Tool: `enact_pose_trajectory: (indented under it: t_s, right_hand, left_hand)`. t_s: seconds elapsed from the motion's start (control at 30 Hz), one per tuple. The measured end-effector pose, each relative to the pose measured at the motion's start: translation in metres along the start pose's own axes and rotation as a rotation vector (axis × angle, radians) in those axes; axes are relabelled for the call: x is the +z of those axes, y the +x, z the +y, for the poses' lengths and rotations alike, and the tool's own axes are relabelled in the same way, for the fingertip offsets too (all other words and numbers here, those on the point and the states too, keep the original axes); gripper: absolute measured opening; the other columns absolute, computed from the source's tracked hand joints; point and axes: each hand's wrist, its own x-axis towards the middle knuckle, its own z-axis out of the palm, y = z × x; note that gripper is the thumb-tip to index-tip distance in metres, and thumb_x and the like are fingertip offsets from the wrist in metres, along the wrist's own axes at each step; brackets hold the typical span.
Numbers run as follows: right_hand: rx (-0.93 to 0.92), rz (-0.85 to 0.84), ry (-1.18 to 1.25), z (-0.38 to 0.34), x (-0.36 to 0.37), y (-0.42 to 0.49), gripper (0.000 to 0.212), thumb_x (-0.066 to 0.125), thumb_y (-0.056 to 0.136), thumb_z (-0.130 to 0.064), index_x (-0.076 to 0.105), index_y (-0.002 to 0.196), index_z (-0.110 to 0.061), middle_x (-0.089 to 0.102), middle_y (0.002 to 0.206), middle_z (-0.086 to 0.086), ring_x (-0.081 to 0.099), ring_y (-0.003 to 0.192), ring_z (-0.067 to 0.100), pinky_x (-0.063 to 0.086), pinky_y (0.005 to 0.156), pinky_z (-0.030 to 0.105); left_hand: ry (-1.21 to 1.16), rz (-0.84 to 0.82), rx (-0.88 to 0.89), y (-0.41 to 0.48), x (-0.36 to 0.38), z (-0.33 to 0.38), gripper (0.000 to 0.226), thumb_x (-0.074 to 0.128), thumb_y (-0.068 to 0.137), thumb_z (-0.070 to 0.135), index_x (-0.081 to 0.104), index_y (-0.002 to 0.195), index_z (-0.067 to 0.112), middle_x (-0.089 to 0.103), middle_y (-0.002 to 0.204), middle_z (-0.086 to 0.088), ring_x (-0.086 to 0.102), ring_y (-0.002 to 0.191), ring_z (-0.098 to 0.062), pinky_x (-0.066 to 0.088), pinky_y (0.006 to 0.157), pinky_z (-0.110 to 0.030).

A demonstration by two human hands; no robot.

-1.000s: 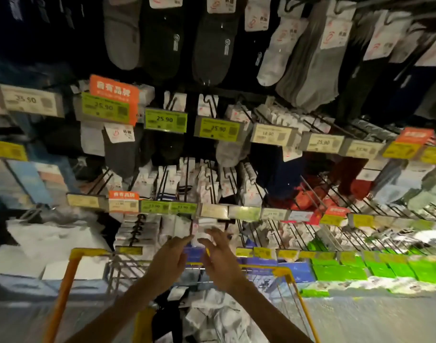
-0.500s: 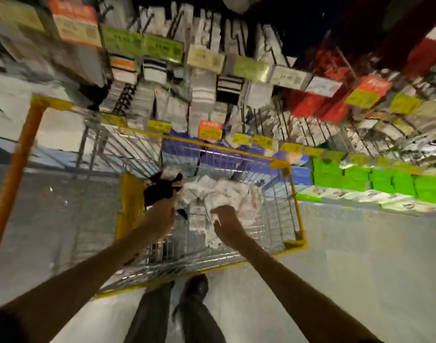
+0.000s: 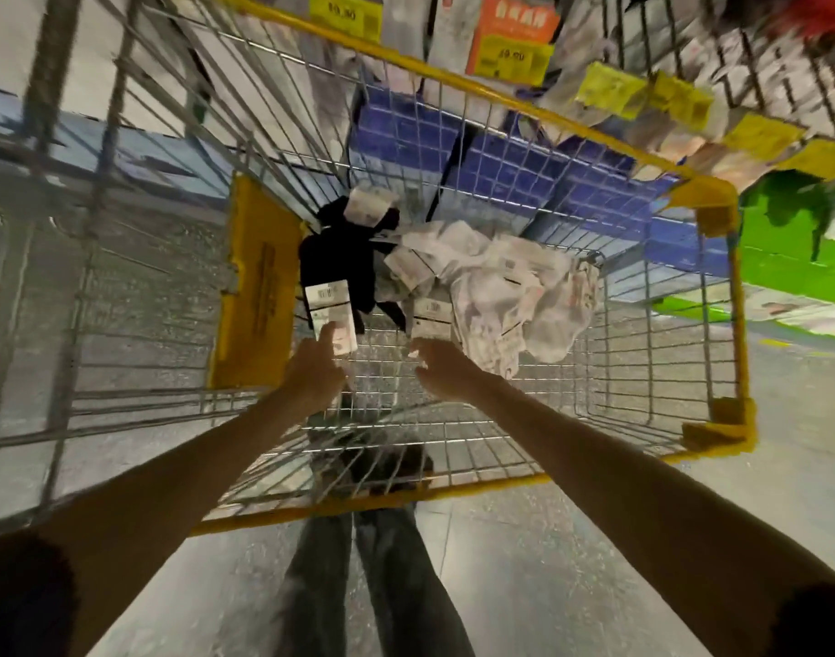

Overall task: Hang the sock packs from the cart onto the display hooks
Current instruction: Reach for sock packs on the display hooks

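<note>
I look straight down into a wire cart (image 3: 477,490) with a yellow rim. A black sock pack (image 3: 344,258) lies at its left, and my left hand (image 3: 317,369) pinches the lower end of that pack's white label card (image 3: 327,301). A heap of white sock packs (image 3: 505,286) fills the middle and right of the cart. My right hand (image 3: 446,369) pinches the lower edge of a white sock pack's card (image 3: 432,317) at the heap's near left side. The display hooks are out of view, apart from blurred packs along the top edge.
A yellow plastic flap (image 3: 259,282) stands on the cart's left inner wall. Beyond the cart are blue boxes (image 3: 500,158), green packs (image 3: 794,239) and yellow and orange price tags (image 3: 510,40). My legs (image 3: 372,580) stand on grey floor right behind the cart.
My view dropped from the display wall into the cart. Both hands came down from the hooks into the basket and now hold the cards of a black pack and a white pack.
</note>
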Motion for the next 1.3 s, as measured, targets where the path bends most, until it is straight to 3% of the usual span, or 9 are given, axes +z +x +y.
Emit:
enact_pose_trajectory:
  t_s: [0.2, 0.33, 0.53, 0.7, 0.93, 1.03, 1.13, 1.2, 1.3]
  right_hand:
    - [0.047, 0.018, 0.331, -0.038, 0.035, 0.082, 0.036, 0.057, 0.091, -0.001, 0.056, 0.126, -0.008, 0.062, 0.106, 0.007, 0.057, 0.087, 0.021, 0.039, 0.056, 0.017]
    - [0.122, 0.034, 0.312, -0.051, 0.057, 0.125, 0.063, 0.059, 0.092, -0.014, 0.030, 0.148, -0.007, 0.047, 0.138, 0.015, 0.050, 0.121, 0.029, 0.036, 0.073, 0.025]
    - [0.233, 0.031, 0.589, -0.052, 0.082, 0.155, 0.082, 0.064, 0.086, 0.001, 0.009, 0.147, 0.000, 0.037, 0.140, 0.016, 0.044, 0.119, 0.026, 0.042, 0.082, 0.018]
    - [0.242, 0.119, 0.639, -0.043, 0.082, 0.163, 0.065, 0.058, 0.082, 0.008, 0.022, 0.136, -0.001, 0.048, 0.112, 0.007, 0.051, 0.091, 0.017, 0.043, 0.062, 0.019]
    - [0.129, 0.035, 0.662, -0.028, 0.049, 0.123, 0.050, 0.068, 0.086, 0.001, 0.036, 0.123, -0.011, 0.052, 0.088, -0.003, 0.053, 0.059, 0.004, 0.042, 0.048, 0.017]
    - [0.181, -0.056, 0.824, -0.026, 0.018, 0.094, 0.035, 0.063, 0.087, 0.007, 0.052, 0.120, 0.002, 0.058, 0.097, 0.016, 0.058, 0.065, 0.008, 0.046, 0.052, 0.013]
    - [0.168, -0.197, 0.969, -0.021, -0.015, 0.060, 0.040, 0.079, 0.073, -0.013, 0.066, 0.108, -0.001, 0.054, 0.126, 0.035, 0.058, 0.104, 0.038, 0.049, 0.095, 0.026]
    - [0.170, -0.226, 1.139, -0.013, -0.026, 0.043, 0.074, 0.082, 0.062, -0.021, 0.055, 0.121, 0.013, 0.060, 0.112, 0.033, 0.062, 0.092, 0.037, 0.055, 0.079, 0.034]
    - [0.130, -0.302, 1.205, -0.018, -0.042, 0.018, 0.049, 0.065, 0.080, -0.011, 0.052, 0.122, 0.010, 0.063, 0.094, 0.017, 0.067, 0.070, 0.022, 0.056, 0.060, 0.029]
  left_hand:
    - [-0.075, 0.013, -0.002, 0.025, 0.001, -0.026, 0.081, 0.055, 0.091, -0.005, 0.010, 0.156, 0.011, 0.051, 0.110, -0.016, 0.049, 0.067, -0.019, 0.036, 0.046, -0.020]
    - [0.023, 0.040, -0.025, 0.047, 0.011, -0.039, 0.079, 0.056, 0.095, 0.008, 0.008, 0.157, 0.016, 0.055, 0.118, -0.025, 0.055, 0.089, -0.026, 0.032, 0.061, -0.022]
    - [-0.073, 0.140, -0.013, 0.072, 0.028, -0.031, 0.077, 0.053, 0.086, -0.009, 0.021, 0.154, 0.008, 0.052, 0.132, -0.023, 0.053, 0.117, -0.036, 0.042, 0.089, -0.039]
    - [-0.191, 0.138, -0.099, 0.085, 0.029, -0.022, 0.083, 0.053, 0.077, -0.015, 0.027, 0.149, 0.017, 0.048, 0.121, -0.023, 0.051, 0.102, -0.033, 0.034, 0.054, -0.018]
    - [-0.508, -0.125, -0.027, 0.066, 0.011, -0.031, 0.107, 0.049, 0.070, -0.030, 0.019, 0.154, 0.030, 0.048, 0.136, -0.020, 0.048, 0.054, -0.018, 0.032, 0.040, -0.029]
    - [-0.451, -0.163, 0.131, 0.048, 0.001, -0.029, 0.113, 0.063, 0.066, -0.027, 0.021, 0.155, 0.028, 0.048, 0.134, -0.008, 0.061, 0.093, -0.017, 0.047, 0.054, -0.027]
    - [-0.033, -0.017, 0.279, 0.032, -0.005, -0.032, 0.114, 0.083, 0.065, 0.006, 0.019, 0.150, 0.046, 0.033, 0.145, -0.011, 0.038, 0.132, -0.029, 0.051, 0.091, -0.036]
    - [0.043, 0.148, 0.510, 0.024, -0.014, -0.029, 0.092, 0.079, 0.074, 0.043, 0.025, 0.148, 0.046, 0.015, 0.158, -0.015, 0.020, 0.145, -0.038, 0.034, 0.111, -0.056]
    - [-0.053, 0.134, 0.661, 0.018, -0.030, -0.012, 0.058, 0.053, 0.087, 0.062, 0.047, 0.138, 0.036, 0.032, 0.157, -0.013, 0.025, 0.146, -0.037, 0.024, 0.116, -0.059]
